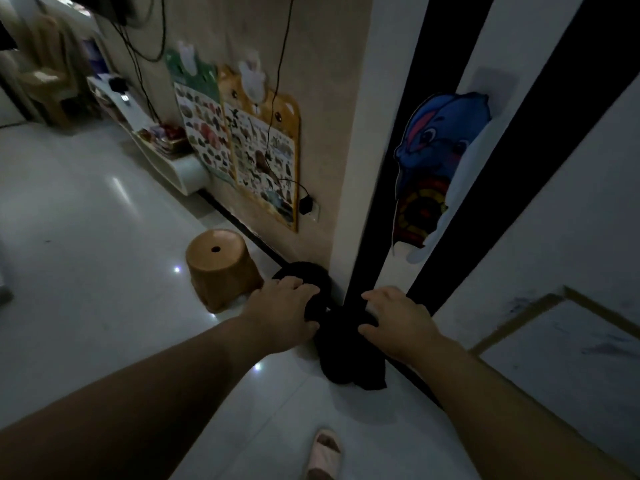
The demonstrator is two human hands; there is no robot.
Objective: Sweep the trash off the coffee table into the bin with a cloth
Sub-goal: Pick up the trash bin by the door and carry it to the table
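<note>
In the dim head view, a black cloth [349, 362] hangs in front of me, close to the wall corner. My left hand [284, 306] grips its upper left part and my right hand [398, 323] grips its upper right part. A dark rounded shape [308, 271] shows just beyond my left fingers; I cannot tell whether it belongs to the cloth or is something separate. Neither a coffee table, trash nor a bin is recognisable in this view.
An orange-brown plastic stool [221, 265] stands on the glossy white floor left of my hands. Picture charts [249, 143], a cable with a plug [306, 204] and a low white shelf [173, 164] line the wall. A blue cartoon cutout [440, 157] hangs on the black-and-white panel. My slippered foot [323, 452] is below.
</note>
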